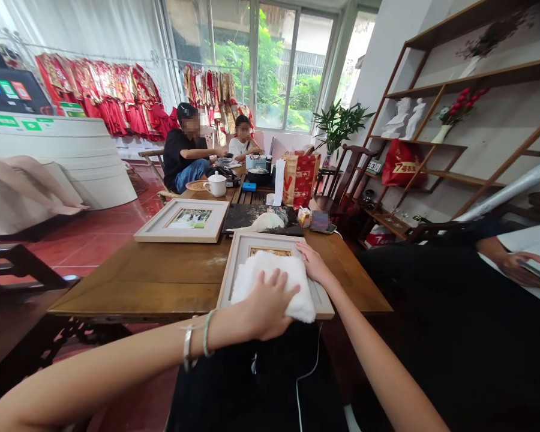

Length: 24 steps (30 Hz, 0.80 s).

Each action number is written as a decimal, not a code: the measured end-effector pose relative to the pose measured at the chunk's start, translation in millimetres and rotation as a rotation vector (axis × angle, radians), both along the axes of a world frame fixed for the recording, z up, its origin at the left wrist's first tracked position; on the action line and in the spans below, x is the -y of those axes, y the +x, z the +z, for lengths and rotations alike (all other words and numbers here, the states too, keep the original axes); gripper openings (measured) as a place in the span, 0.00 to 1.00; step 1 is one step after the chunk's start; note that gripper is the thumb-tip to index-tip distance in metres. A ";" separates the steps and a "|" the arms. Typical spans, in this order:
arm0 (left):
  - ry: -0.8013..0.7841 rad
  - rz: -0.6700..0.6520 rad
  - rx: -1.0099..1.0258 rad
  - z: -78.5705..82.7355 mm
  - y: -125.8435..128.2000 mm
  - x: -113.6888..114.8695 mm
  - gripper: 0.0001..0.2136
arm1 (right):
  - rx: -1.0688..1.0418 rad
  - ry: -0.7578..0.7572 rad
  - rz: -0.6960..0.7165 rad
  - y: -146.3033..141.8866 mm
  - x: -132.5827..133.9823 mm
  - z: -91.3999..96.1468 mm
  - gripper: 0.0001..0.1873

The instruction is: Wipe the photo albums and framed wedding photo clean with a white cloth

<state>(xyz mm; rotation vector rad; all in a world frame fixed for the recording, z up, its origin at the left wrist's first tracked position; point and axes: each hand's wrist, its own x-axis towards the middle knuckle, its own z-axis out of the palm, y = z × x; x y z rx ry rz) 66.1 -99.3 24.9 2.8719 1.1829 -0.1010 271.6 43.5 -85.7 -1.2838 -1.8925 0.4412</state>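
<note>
The left hand (270,303) lies open and flattish, fingers spread, over a folded white fluffy cloth (247,282), pressing it down rather than pinching it. Beneath is the shallow pale-wood picture frame with a wide light-grey mat (270,239), set on the brown varnished wooden table (148,270) at its near edge, presumably so that both arms reach it without stretching. The right hand (312,263) lies over the frame's upper right side with its fingers loosely bent; this looks like a brace that keeps the frame from skidding under the other palm, though its thumb is hard to make out and I cannot tell whether it truly grips the rim. The cloth's thick, soft pile makes a cushion between skin and frame, and it hides most of a small gold-toned rectangular panel (270,251) in the middle of the mat. A second pale-wood frame with a grey mat (159,225) lies flat to the left and farther off, its small landscape photo (191,218) face up, likely put aside there to leave elbow room. Past the nearer frame, a flat dark patterned board (238,217) carries a smooth, cream, leaf-shaped piece (270,222), and a glossy white lidded cup (216,185) stands upright beyond the second frame.
</note>
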 end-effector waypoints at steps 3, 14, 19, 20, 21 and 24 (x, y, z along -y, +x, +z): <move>-0.053 -0.030 0.016 13.2 -10.2 15.8 0.28 | -0.001 -0.006 -0.009 -0.2 -0.3 -0.2 0.27; 0.235 0.175 -0.016 -25.2 -22.2 -56.6 0.31 | 0.008 0.016 -0.013 0.1 0.5 -0.7 0.27; 0.347 0.295 -0.021 -23.0 -30.9 -97.0 0.29 | 0.012 0.021 -0.025 -0.9 0.9 -1.0 0.27; 0.350 0.312 -0.025 -21.0 -31.1 -102.1 0.30 | 0.013 0.021 -0.026 -1.1 0.9 -1.0 0.27; 0.349 0.320 -0.029 -19.2 -30.8 -105.9 0.30 | 0.016 0.019 -0.027 -1.2 0.9 -0.9 0.26; 0.337 0.302 -0.027 -14.7 -29.7 -109.8 0.30 | 0.025 0.011 -0.030 -1.1 0.8 -0.3 0.26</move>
